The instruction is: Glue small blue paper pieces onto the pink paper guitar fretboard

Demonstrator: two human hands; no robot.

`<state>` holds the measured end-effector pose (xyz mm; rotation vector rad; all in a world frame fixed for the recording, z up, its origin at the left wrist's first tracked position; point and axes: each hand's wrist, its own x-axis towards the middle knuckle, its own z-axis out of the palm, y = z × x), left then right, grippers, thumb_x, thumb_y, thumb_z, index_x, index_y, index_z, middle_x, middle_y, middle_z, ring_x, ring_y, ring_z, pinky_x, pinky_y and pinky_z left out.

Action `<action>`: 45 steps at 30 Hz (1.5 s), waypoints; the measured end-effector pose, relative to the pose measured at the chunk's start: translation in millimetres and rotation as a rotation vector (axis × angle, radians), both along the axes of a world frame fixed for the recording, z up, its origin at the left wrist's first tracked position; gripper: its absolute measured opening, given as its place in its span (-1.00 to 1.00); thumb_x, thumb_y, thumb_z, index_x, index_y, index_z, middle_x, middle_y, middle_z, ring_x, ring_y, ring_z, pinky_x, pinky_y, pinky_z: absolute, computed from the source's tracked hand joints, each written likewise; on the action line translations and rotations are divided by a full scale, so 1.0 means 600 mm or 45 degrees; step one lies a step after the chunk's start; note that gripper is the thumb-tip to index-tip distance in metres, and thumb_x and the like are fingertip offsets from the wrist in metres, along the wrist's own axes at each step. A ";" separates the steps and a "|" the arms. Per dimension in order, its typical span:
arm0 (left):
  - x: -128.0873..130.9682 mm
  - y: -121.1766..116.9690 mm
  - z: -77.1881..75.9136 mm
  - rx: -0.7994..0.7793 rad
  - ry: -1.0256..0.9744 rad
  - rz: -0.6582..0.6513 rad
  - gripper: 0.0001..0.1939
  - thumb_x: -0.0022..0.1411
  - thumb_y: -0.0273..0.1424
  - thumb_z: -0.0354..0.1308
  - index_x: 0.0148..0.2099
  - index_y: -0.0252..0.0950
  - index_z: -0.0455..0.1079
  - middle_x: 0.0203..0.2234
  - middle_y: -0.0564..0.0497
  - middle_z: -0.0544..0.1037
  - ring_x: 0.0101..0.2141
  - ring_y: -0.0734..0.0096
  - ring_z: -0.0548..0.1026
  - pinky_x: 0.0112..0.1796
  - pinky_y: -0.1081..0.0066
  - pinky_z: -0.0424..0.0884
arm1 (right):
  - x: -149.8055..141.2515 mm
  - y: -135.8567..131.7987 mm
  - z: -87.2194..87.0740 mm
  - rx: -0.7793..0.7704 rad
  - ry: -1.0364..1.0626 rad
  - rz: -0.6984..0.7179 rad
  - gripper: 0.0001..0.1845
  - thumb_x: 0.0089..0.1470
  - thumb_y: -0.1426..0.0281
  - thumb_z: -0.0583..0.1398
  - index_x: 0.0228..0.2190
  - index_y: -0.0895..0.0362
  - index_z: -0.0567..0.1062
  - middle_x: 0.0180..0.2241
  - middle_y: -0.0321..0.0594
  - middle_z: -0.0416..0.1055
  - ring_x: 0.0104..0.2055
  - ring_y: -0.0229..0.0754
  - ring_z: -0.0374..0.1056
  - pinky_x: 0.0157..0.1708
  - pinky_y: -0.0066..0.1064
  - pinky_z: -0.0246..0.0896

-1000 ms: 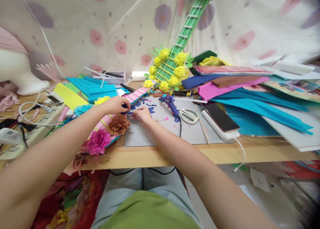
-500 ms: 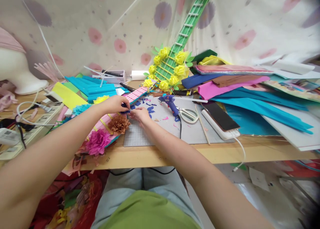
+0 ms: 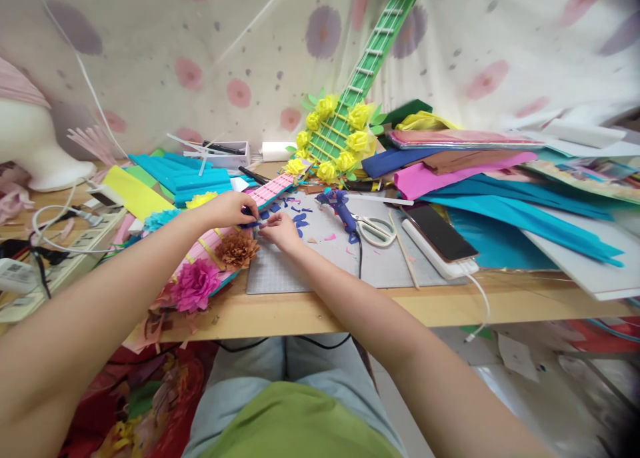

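Note:
Both hands meet over a pink paper guitar [image 3: 257, 195] lying at a slant on the table. Between my fingertips is a small piece of dark blue paper [image 3: 250, 225]. My left hand [image 3: 236, 209] pinches it from the left, fingers curled. My right hand [image 3: 280, 230] has its fingertips closed at the paper's right end. Paper flowers trim the guitar: a brown one [image 3: 237, 248] just below my hands, a magenta one [image 3: 196, 286] nearer the table edge, and a light blue one [image 3: 161, 219] partly behind my left forearm. Blue paper petals [image 3: 300, 221] lie beyond my right hand.
A grey cutting mat [image 3: 320, 265] holds a blue glue gun [image 3: 340, 211], scissors [image 3: 377, 231] and a thin stick [image 3: 404, 251]. Right of it lie a phone [image 3: 443, 231] and stacked coloured paper [image 3: 530, 215]. A green paper guitar [image 3: 367, 68] leans behind. A power strip [image 3: 75, 258] lies left.
My right hand's fingertips have shifted very slightly at the blue paper. Otherwise the hands and objects stay in place; the view moves a little.

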<state>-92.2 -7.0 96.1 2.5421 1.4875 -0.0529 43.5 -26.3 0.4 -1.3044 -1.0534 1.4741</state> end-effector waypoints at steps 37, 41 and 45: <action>0.193 -0.073 -0.032 0.421 -0.535 0.348 -0.48 0.12 -0.57 -0.12 0.16 -0.30 0.09 -0.06 -0.12 0.44 -0.06 0.26 0.41 -0.07 0.29 0.31 | 0.188 -0.022 0.055 0.235 -0.084 -0.212 -0.78 -0.15 0.54 0.20 -0.48 0.11 0.22 -0.63 -0.50 0.26 -0.62 -0.41 0.26 -0.53 -0.55 0.18; 0.208 -0.093 -0.117 0.343 -0.454 0.523 -0.56 0.16 -0.49 -0.08 0.12 -0.35 0.14 -0.09 -0.20 0.44 -0.08 0.18 0.41 -0.10 0.25 0.32 | 0.231 -0.032 0.049 0.293 -0.208 0.003 -0.82 -0.18 0.51 0.23 -0.52 0.13 0.28 -0.65 -0.46 0.30 -0.63 -0.40 0.25 -0.53 -0.52 0.17; 0.190 -0.097 -0.159 0.348 -0.357 0.649 -0.67 0.19 -0.30 -0.02 -0.02 -0.32 0.28 -0.13 -0.24 0.40 -0.02 0.06 0.34 -0.03 0.19 0.26 | 0.289 -0.031 0.071 0.213 -0.512 0.377 -0.83 -0.16 0.40 0.26 -0.58 0.14 0.34 -0.64 -0.34 0.34 -0.61 -0.36 0.24 -0.53 -0.48 0.13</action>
